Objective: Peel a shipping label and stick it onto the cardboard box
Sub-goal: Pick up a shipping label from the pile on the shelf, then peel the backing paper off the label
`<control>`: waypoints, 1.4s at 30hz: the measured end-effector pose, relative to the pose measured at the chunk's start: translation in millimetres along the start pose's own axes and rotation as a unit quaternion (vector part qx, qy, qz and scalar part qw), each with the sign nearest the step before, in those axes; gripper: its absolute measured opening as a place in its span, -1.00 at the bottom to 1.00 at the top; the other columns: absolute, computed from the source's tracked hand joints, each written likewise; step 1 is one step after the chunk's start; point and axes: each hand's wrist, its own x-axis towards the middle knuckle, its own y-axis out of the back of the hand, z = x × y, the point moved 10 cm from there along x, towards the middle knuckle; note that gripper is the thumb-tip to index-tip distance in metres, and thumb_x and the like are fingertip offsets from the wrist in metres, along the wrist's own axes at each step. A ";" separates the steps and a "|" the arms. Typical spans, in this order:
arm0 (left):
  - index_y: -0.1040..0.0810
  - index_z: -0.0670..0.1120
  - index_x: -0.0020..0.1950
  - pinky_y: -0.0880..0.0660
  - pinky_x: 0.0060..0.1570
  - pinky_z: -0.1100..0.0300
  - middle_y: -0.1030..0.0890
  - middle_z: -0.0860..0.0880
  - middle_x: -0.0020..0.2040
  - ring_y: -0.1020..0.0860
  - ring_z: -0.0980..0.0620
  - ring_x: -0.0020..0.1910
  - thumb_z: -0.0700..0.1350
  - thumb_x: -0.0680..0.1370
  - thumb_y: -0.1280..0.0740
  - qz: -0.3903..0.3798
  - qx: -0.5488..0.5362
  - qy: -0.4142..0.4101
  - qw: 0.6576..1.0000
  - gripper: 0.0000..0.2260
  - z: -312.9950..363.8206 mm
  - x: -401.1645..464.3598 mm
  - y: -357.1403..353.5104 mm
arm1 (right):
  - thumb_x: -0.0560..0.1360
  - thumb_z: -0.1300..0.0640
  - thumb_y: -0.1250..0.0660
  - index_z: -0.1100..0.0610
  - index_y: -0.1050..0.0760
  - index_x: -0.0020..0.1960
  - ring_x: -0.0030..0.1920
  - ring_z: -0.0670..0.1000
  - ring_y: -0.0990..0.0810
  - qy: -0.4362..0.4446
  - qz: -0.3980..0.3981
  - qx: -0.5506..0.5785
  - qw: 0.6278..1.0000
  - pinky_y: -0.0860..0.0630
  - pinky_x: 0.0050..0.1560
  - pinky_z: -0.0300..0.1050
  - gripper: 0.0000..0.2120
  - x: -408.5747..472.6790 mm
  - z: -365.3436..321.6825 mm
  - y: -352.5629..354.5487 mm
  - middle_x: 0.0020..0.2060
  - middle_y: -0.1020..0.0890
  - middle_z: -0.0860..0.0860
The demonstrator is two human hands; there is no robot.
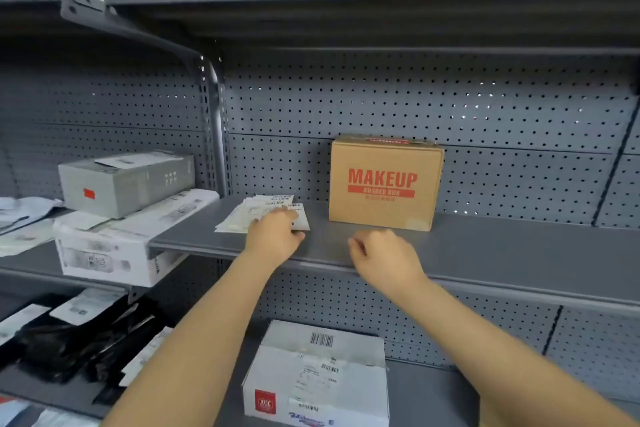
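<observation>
- The right hand [384, 258] is hovering over the shelf [485, 253] front edge, fingers loosely curled, holding nothing.
- The left hand [275, 236] is resting its fingers on the shipping labels [242, 217], gripping none yet.
- The cardboard box [382, 184] is standing farther back, right of the labels, nearer the right hand.

Grey metal shelf [485, 246] w/ pegboard back carries a cardboard box [382, 184], printed "MAKEUP" in red, upright near the rear. Just left of it, a loose stack of labels [254, 213] lies flat on the shelf, a left hand [275, 236] resting on the stack's front edge.
</observation>
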 end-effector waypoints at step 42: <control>-0.34 0.05 0.38 -0.11 0.38 0.36 -0.23 0.18 0.46 -0.15 0.21 0.47 -0.40 0.33 -0.19 -0.107 -0.389 -0.223 0.887 -0.34 80.0 -242.4 -44.9 | 0.51 0.26 -0.29 0.15 -0.53 -0.11 -0.12 0.10 -0.62 -0.322 0.125 0.596 0.725 -0.57 -0.08 0.03 -0.93 -161.2 36.9 -37.3 -0.14 -0.65 0.19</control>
